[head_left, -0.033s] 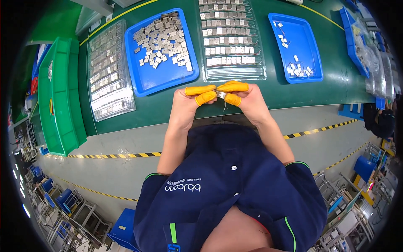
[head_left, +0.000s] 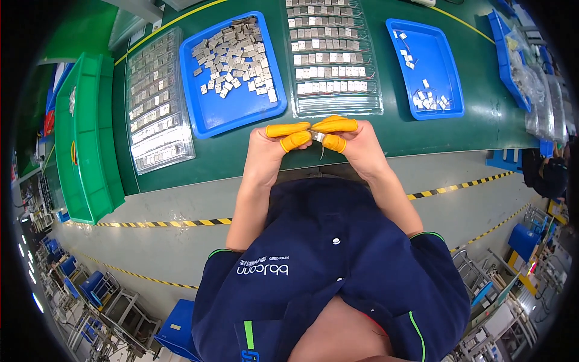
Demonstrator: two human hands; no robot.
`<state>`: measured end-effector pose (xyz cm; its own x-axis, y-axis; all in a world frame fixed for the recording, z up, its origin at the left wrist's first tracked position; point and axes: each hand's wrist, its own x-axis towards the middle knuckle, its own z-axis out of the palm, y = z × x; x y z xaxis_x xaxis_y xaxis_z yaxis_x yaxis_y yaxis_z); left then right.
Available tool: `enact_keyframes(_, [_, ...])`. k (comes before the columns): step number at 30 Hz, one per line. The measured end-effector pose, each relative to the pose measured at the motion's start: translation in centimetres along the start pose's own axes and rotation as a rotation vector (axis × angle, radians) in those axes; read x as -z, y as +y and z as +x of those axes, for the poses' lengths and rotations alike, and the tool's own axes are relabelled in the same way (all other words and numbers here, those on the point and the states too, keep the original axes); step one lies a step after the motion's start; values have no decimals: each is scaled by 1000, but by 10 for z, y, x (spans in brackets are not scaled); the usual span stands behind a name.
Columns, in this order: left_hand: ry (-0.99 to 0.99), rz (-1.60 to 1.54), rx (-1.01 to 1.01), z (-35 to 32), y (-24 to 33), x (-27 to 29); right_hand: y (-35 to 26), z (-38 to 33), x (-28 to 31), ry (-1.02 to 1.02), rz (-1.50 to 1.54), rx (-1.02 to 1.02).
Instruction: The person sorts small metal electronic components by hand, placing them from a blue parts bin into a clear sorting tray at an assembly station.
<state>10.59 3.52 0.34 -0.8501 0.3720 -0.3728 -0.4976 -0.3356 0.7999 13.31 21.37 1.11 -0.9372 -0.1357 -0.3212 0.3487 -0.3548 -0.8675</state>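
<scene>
Head view: my left hand (head_left: 274, 142) and right hand (head_left: 357, 140) pinch a small white part (head_left: 318, 137) between them, probably a fitting step; next move calls for careful alignment.

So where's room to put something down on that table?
Mostly the green table between the right blue tray and the cluttered blue tray farther right. A narrow bare strip separates the first from the middle clear tray. Crowded: left of the left blue tray, and where left hand and right hand pinch a small piece.
</scene>
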Motion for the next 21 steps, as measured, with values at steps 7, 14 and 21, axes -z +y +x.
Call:
enact_keyframes(7, [77, -11, -72, -3, -4, -4, 2, 5, -15, 103, -83, 132])
enact_keyframes(14, [345, 294, -474, 3, 15, 0, -11, 29, -19, 343, -1085, 844])
enact_keyframes(21, [875, 1184, -734, 9, 51, 53, 3, 38, -13, 253, -1350, 870])
